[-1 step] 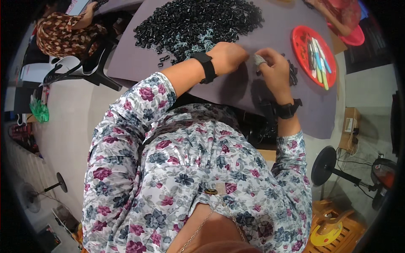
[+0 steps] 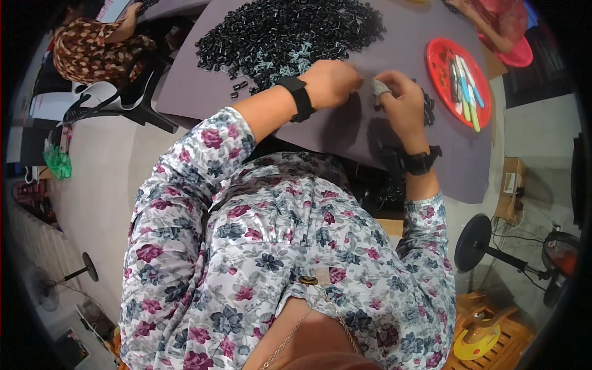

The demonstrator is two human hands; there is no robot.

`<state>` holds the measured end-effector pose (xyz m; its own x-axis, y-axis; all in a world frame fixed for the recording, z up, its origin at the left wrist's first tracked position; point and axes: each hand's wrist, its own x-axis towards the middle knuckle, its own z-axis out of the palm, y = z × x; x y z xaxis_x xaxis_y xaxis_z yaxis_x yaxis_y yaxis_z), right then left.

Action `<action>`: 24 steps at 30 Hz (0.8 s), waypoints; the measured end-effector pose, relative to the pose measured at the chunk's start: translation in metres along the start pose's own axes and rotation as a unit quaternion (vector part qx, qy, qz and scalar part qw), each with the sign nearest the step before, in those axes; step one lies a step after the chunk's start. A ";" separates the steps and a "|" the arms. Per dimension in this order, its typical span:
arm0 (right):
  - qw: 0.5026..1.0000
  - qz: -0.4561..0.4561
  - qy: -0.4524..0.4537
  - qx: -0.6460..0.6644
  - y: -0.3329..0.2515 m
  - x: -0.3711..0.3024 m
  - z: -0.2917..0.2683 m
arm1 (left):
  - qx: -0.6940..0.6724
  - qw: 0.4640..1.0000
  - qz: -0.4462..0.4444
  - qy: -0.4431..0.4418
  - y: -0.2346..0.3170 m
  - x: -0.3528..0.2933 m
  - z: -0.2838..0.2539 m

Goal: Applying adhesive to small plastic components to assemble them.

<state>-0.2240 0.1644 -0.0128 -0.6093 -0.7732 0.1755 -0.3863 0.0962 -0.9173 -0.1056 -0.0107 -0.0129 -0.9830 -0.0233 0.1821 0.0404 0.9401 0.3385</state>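
Observation:
My left hand [image 2: 333, 83] is over the purple-grey table [image 2: 203, 92], at the near right side of a big heap of small black plastic pieces [image 2: 283, 37]. Its fingers curl closed and point toward the right hand; whatever they grip is hidden. A short gap away, my right hand [image 2: 404, 105] has thumb and index finger bent together, with a grey wrap [image 2: 379, 87] on a fingertip. A dark bit shows under these fingers, too small to name. Grey-blue bits [image 2: 296, 58] lie among the heap's near edge. More black pieces [image 2: 427, 106] lie just beyond the right hand.
On the right, a red round tray [image 2: 436, 55] holds several slim knife-like tools [image 2: 465, 86] with coloured handles. Co-workers sit at the far left [image 2: 98, 52] and far right [image 2: 502, 24]. A black chair [image 2: 145, 105] stands left; a pedestal fan [image 2: 475, 242] and yellow stool [image 2: 502, 333] are right.
My left hand and wrist have shifted very slightly away from me and to the left. The right hand stays in place.

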 end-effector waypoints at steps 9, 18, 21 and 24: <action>0.985 0.001 -0.070 0.158 -0.011 -0.013 0.032 | -0.604 0.748 -0.275 0.033 0.006 -0.062 -0.042; 0.982 0.001 -0.076 0.173 -0.026 -0.016 0.065 | -0.703 0.639 -0.309 0.054 -0.002 -0.087 -0.030; 0.981 0.004 -0.072 0.182 -0.025 -0.016 0.065 | -0.695 0.653 -0.295 0.049 0.000 -0.087 -0.027; 0.985 0.002 -0.067 0.160 -0.024 -0.016 0.064 | -0.690 0.657 -0.300 0.050 0.001 -0.085 -0.025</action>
<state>-0.1605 0.1344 -0.0166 -0.5048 -0.8515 0.1420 -0.1324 -0.0862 -0.9874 -0.0175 -0.0161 -0.0052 -0.8823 -0.3365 -0.3290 -0.1562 -0.4501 0.8792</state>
